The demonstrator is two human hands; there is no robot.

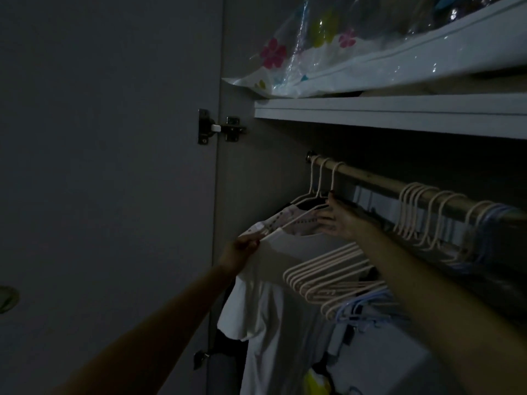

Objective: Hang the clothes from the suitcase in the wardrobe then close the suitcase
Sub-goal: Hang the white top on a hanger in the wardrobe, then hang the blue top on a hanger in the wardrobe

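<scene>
Dim light fills the open grey wardrobe, whose door with a metal hinge stands at our left. Under the pale shelf that carries a clear plastic storage bag printed with pink flowers, a wooden hanging rail runs from upper left down to the right. Three pale hangers hook over its left end; we see a white T-shirt hanging on the nearest of them, with a pink-dotted garment just behind. Our left hand pinches the shoulder tip of that white plastic hanger and shirt, fingers curled round it. Our right hand reaches to the hanger's neck, fingers spread and fairly straight against the dotted fabric. Further right, a bunch of empty cream hangers and a few light-blue hangers hang on the rail.
</scene>
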